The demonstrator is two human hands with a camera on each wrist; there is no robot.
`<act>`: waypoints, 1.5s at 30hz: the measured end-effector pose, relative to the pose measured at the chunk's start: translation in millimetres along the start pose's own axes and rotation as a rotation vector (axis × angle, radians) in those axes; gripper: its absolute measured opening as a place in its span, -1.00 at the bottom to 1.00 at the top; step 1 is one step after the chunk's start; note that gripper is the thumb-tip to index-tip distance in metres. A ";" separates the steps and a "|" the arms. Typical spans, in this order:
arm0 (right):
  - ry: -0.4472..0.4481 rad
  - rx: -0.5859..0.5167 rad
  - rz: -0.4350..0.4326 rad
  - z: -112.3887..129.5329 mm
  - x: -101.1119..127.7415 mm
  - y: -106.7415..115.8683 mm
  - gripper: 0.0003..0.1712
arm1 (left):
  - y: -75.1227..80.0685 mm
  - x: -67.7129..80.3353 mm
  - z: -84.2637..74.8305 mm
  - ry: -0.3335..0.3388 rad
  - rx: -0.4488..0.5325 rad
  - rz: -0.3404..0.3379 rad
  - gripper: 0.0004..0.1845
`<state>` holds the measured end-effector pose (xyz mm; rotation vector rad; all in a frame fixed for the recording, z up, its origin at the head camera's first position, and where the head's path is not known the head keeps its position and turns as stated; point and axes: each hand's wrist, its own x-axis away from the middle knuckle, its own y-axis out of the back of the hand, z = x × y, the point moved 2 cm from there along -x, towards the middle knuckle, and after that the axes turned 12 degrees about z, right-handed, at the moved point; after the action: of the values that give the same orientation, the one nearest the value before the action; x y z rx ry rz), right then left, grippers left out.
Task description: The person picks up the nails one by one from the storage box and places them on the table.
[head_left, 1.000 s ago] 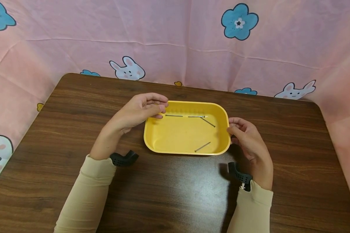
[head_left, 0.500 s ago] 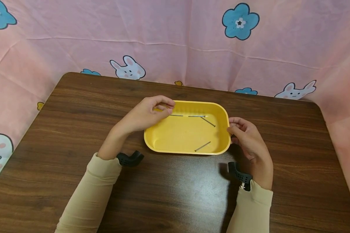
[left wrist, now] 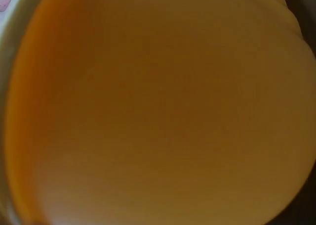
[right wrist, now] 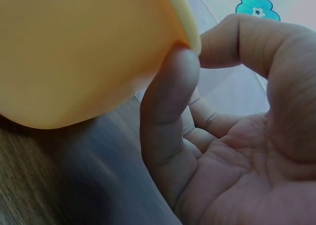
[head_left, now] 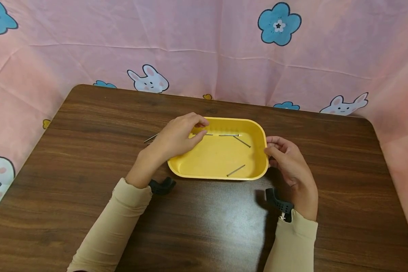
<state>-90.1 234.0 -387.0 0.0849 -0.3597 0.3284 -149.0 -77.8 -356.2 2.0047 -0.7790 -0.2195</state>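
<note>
Taking the shallow yellow plastic tray with rounded corners [head_left: 221, 158] as the landmark: nearest the person, a thin grey metal nail [head_left: 236, 170] lies slantwise on the tray floor by its near right corner. At the tray's right edge the right hand [head_left: 290, 166] grips the rim, thumb against the wall and fingers curled behind it, as the right wrist view shows [right wrist: 170, 111]. Over the tray's far left corner the left hand [head_left: 176, 136] reaches in, fingers curled toward the thumb close above the end of a nail [head_left: 209, 134] lying along the far wall; whether they pinch it already I cannot tell. That nail's long axis runs left to right, straight out from the fingertips, and the left hand is the nearer one. In line beyond it lies another nail [head_left: 229, 135], with a slanted nail [head_left: 242, 142] touching its right end. Left of the tray, on the dark brown wooden table [head_left: 88, 158], lies one more nail [head_left: 151, 138], half hidden by the hand. Nothing blocks the reach except the tray's low wall.
</note>
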 end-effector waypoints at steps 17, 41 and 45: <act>-0.006 -0.007 -0.002 -0.6 -0.4 -0.7 -0.59 | -13.5 -9.0 -1.5 0.025 -0.162 0.057 -0.73; 0.019 -0.023 -0.001 -1.3 -1.2 -1.3 -0.62 | -24.4 -10.5 -5.0 0.061 -0.284 0.066 -0.76; 0.017 -0.030 -0.003 -0.8 -1.6 -1.7 -0.62 | -25.0 -9.1 -3.6 0.059 -0.294 0.066 -0.77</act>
<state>-90.7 232.1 -388.3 0.0534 -0.3479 0.3208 -143.5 -60.9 -376.3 1.6988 -0.7297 -0.2219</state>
